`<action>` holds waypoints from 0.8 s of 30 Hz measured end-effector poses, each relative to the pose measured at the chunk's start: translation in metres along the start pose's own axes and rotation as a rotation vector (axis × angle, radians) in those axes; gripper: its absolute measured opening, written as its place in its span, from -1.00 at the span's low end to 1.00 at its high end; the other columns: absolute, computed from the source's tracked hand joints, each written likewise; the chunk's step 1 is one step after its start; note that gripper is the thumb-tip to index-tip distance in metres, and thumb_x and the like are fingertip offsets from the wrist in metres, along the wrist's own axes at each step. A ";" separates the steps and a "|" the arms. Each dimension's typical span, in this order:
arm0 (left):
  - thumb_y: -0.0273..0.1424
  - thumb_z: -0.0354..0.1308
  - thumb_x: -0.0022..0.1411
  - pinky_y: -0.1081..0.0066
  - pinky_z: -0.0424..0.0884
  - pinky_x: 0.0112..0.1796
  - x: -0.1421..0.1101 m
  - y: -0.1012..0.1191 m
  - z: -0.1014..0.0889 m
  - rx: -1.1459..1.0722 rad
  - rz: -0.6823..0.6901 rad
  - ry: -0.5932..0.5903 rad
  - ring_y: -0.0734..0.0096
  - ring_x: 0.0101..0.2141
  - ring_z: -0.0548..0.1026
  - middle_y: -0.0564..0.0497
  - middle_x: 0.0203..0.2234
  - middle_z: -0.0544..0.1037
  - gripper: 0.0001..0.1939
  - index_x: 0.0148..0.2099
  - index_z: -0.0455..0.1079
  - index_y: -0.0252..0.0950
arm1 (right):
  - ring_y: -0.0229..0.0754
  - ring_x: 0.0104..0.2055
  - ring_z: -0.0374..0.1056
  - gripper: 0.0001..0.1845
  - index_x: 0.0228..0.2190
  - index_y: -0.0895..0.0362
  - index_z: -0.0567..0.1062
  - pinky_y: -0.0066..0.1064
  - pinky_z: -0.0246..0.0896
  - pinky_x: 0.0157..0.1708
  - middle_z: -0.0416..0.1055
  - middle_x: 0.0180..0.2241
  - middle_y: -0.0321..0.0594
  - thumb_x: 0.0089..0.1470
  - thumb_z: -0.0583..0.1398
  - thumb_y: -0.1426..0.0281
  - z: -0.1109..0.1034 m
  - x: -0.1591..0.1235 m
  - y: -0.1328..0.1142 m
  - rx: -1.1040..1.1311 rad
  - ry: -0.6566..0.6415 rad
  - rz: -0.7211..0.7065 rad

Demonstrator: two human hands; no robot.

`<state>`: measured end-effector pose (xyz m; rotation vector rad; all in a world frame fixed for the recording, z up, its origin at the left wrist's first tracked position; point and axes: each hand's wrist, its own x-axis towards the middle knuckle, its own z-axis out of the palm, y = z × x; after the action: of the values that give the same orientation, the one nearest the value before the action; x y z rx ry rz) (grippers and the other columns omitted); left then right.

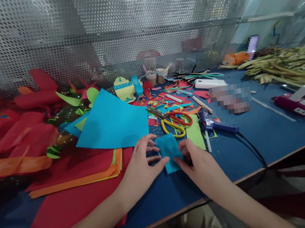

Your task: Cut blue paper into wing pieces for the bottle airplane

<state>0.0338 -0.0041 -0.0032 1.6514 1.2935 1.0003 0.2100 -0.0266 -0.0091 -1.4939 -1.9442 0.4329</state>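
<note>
A small folded piece of blue paper (169, 150) lies on the dark blue table (242, 153) near its front edge. My left hand (140, 166) pinches the paper's left side, thumb under the lower edge and fingers curled over the top. My right hand (197, 161) grips its right side with curled fingers. Just behind the paper are yellow-handled scissors (173, 126) and red-handled scissors (180, 117), with a large blue sheet (113, 122) to the left.
Red and orange sheets (72, 173) cover the left of the table. Paper scraps (172, 95), a green strip (194, 132), a glue gun with cable (221, 126), two cups (155, 77), a pink phone holder (298, 104) and dried leaves (280, 65) lie behind and right. A perforated metal screen (126, 21) backs the table.
</note>
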 end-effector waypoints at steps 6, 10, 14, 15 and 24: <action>-0.41 0.20 0.12 0.24 0.44 -0.09 -0.003 0.003 -0.006 0.311 0.200 -0.089 0.33 -0.13 0.42 0.00 -0.12 0.31 -0.84 -0.20 0.38 -0.19 | -0.19 -0.45 0.31 -0.95 -0.35 0.09 0.35 -0.45 0.12 -0.49 0.35 -0.50 -0.31 0.11 0.16 0.41 0.000 0.002 -0.001 -0.163 -0.027 -0.111; -0.39 0.19 0.16 0.15 0.33 -0.04 -0.004 0.008 -0.008 0.557 0.429 -0.125 0.22 -0.10 0.37 -0.01 -0.24 0.46 -0.94 -0.28 0.45 -0.22 | -0.17 -0.43 0.32 -0.97 -0.34 0.09 0.39 -0.42 0.11 -0.47 0.35 -0.49 -0.30 0.10 0.18 0.42 0.002 0.002 -0.001 -0.228 -0.010 -0.118; -0.39 0.17 0.18 0.24 0.35 -0.08 -0.007 0.007 -0.008 0.577 0.513 -0.168 0.26 -0.15 0.38 -0.02 -0.32 0.51 -0.92 -0.28 0.47 -0.27 | -0.16 -0.42 0.32 -0.97 -0.33 0.09 0.43 -0.41 0.11 -0.46 0.35 -0.48 -0.29 0.12 0.17 0.42 0.005 0.001 0.000 -0.256 -0.016 -0.117; -0.40 0.17 0.18 0.27 0.36 -0.10 -0.007 0.007 -0.007 0.567 0.510 -0.183 0.28 -0.17 0.39 -0.02 -0.32 0.51 -0.92 -0.29 0.47 -0.27 | -0.15 -0.41 0.32 -0.96 -0.32 0.09 0.44 -0.41 0.11 -0.45 0.35 -0.48 -0.28 0.12 0.17 0.41 0.005 0.001 0.000 -0.261 -0.016 -0.120; -0.40 0.11 0.23 0.23 0.39 -0.10 -0.009 0.009 -0.006 0.605 0.507 -0.226 0.27 -0.19 0.43 -0.03 -0.29 0.51 -0.89 -0.26 0.45 -0.27 | -0.13 -0.36 0.36 -0.81 -0.20 0.09 0.51 -0.38 0.20 -0.40 0.39 -0.43 -0.21 0.15 0.13 0.42 0.002 0.001 -0.001 -0.209 -0.039 -0.110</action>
<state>0.0297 -0.0134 0.0060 2.5664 1.1038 0.6914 0.2077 -0.0255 -0.0092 -1.5054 -2.1445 0.2177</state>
